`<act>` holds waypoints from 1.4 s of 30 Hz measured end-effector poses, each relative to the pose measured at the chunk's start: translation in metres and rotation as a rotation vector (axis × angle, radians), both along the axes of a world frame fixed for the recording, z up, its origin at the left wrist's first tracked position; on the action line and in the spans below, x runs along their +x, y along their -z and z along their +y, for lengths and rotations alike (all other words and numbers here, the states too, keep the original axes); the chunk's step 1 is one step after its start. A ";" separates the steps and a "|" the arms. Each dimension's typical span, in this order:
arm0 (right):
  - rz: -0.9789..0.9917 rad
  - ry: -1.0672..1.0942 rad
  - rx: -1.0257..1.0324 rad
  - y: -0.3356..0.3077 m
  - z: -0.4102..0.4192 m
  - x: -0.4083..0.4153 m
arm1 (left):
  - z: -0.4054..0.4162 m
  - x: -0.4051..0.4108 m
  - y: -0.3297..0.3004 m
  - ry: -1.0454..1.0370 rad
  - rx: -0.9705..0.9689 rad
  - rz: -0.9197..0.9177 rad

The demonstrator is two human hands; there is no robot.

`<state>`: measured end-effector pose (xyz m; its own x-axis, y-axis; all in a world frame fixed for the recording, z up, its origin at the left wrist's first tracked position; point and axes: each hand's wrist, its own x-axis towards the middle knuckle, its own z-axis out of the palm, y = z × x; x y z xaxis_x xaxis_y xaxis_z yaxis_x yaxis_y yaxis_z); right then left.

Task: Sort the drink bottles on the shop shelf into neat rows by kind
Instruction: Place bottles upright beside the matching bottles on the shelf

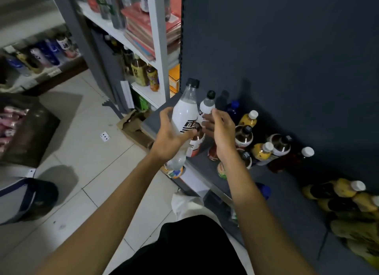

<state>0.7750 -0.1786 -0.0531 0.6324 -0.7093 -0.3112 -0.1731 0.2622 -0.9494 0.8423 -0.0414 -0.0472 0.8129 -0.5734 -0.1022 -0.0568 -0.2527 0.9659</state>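
My left hand [170, 135] grips a tall white bottle [185, 112] with a black cap, held tilted above the front left corner of the dark grey shelf [207, 168]. My right hand [220, 129] hovers with fingers spread just right of it, in front of a smaller white bottle [207, 106] standing on the shelf. Further right stand mixed bottles: a blue one [232, 109], yellow ones [249, 118], dark brown ones [244, 136], and reddish ones [196, 145] partly hidden behind my hands.
A pile of yellow and dark bottles [344, 194] lies at the shelf's right end. White shelving [158, 49] with drinks and red packs stands at the left. A cardboard box [133, 127] and a playing card [105, 136] lie on the tiled floor.
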 end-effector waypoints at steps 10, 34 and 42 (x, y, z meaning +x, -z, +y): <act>0.338 -0.039 -0.128 0.080 -0.080 0.078 | -0.066 0.107 0.030 -0.062 0.243 0.121; 0.263 0.251 -0.378 0.040 -0.045 0.147 | -0.113 0.239 0.035 0.235 0.218 0.447; 0.019 0.566 -0.544 -0.040 -0.016 0.165 | -0.113 0.261 -0.031 0.581 0.114 0.506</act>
